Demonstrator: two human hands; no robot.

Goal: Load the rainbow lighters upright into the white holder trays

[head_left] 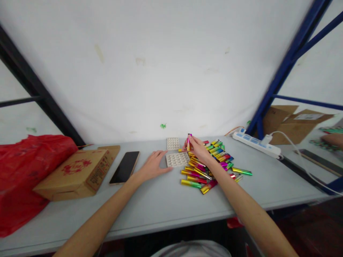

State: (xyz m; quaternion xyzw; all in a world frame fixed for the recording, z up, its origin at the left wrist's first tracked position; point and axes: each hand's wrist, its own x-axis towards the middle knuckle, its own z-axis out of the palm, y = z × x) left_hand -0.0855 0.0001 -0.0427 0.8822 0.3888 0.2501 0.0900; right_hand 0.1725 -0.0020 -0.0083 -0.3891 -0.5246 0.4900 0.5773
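My right hand [197, 147] pinches a shiny gold and purple tube [189, 142], held upright above the back of a pile. That pile of metallic tubes [199, 173], in gold, green, red, blue and magenta, spreads under and around my right wrist. My left hand [154, 166] rests with thumb and fingers apart at the left side of a pale tray with rows of round hollows [177, 160]. Behind it lies a second, smaller-looking pale tray [173, 143] near the wall. Whether my left fingertips touch the nearer tray I cannot tell.
Left of my hand lie a dark phone [125, 167], a printed cardboard box [75, 175] and a red plastic bag [29, 171]. To the right are a white power strip [255, 143] with a cable and an open carton [297, 123]. Another person's hand [333, 139] shows at the right edge.
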